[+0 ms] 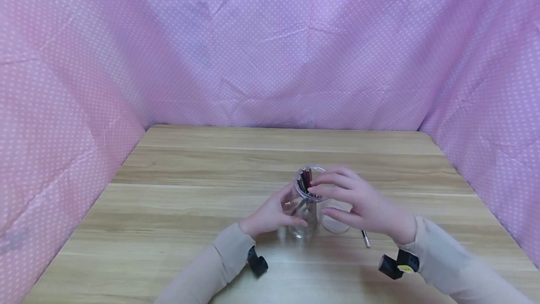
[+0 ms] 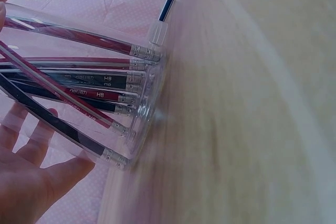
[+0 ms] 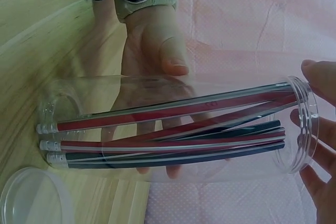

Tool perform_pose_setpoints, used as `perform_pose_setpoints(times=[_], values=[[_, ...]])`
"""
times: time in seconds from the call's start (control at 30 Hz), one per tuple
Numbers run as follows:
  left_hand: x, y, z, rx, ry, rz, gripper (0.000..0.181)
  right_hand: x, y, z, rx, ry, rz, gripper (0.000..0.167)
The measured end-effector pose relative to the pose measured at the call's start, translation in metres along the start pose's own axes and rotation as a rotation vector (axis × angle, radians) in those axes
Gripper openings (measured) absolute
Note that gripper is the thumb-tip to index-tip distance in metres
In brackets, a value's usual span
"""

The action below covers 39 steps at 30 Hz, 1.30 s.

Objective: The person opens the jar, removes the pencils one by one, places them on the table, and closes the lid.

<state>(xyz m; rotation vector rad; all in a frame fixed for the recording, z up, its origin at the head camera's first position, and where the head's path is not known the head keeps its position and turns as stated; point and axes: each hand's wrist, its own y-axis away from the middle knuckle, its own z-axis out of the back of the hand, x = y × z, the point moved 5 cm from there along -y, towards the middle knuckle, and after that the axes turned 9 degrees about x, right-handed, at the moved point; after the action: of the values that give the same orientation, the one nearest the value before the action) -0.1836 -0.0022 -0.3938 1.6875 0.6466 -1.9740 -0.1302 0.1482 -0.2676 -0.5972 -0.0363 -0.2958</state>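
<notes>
A clear jar (image 1: pixel 311 217) stands upright on the table, holding several red and dark pencils (image 1: pixel 306 179). My left hand (image 1: pixel 270 215) grips its side, thumb in front; in the right wrist view the left hand's fingers show through the clear wall. At the mouth is my right hand (image 1: pixel 358 198), its fingers spread and loosely bent over the rim (image 3: pixel 310 124). No pencil shows between the right fingers, though their contact with the rim is unclear. The left wrist view shows the pencils' metal ends (image 2: pixel 115 156) at the jar's base.
A round clear lid (image 1: pixel 336 223) lies on the table just right of the jar, partly under my right hand. Beside it, closer to me, a dark pencil (image 1: pixel 365 240) lies partly hidden by that hand. Pink dotted cloth (image 1: pixel 270 60) hangs behind and along both sides of the table.
</notes>
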Motion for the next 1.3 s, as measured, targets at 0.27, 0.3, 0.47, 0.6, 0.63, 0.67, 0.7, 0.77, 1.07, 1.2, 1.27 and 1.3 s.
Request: perform_pose_setpoints(times=[0.27,0.3,0.47,0.6,0.63,0.67,0.7,0.77,1.07,1.2,1.27,1.3], values=[[-0.001,0.000,-0.002,0.006,0.005,0.003,0.093,0.000,0.002,-0.002,0.008,0.006,-0.012,0.037],[-0.001,-0.001,-0.002,0.008,0.009,0.000,0.093,-0.001,0.003,-0.002,0.015,0.008,-0.024,0.037],[-0.001,-0.002,-0.001,0.006,0.016,-0.006,0.093,-0.004,0.003,-0.001,0.040,0.049,-0.108,0.041],[0.001,-0.003,-0.001,0.010,0.049,-0.008,0.094,-0.008,-0.003,0.002,0.031,0.072,-0.146,0.041],[0.001,-0.003,-0.001,0.012,0.052,-0.007,0.094,-0.009,-0.004,0.003,0.031,0.065,-0.155,0.041],[0.001,-0.002,-0.001,0.012,0.053,-0.004,0.094,-0.011,-0.006,0.003,0.030,0.060,-0.163,0.040],[0.001,-0.003,-0.001,0.014,0.051,-0.005,0.094,-0.013,-0.007,0.004,0.030,0.047,-0.173,0.039],[0.001,-0.002,-0.001,0.015,0.039,-0.005,0.093,-0.017,-0.010,0.005,0.033,0.014,-0.194,0.033],[0.001,-0.002,0.000,0.002,0.049,0.004,0.092,-0.029,-0.023,0.005,0.120,-0.061,-0.320,0.022],[0.002,-0.001,-0.001,0.006,0.054,-0.002,0.093,-0.032,-0.027,0.004,0.186,-0.109,-0.440,0.019],[0.003,0.000,-0.001,0.010,0.059,-0.004,0.093,-0.033,-0.028,0.002,0.205,-0.138,-0.495,0.017],[0.004,0.000,-0.001,0.012,0.056,-0.004,0.093,-0.033,-0.028,0.001,0.211,-0.149,-0.517,0.017]])
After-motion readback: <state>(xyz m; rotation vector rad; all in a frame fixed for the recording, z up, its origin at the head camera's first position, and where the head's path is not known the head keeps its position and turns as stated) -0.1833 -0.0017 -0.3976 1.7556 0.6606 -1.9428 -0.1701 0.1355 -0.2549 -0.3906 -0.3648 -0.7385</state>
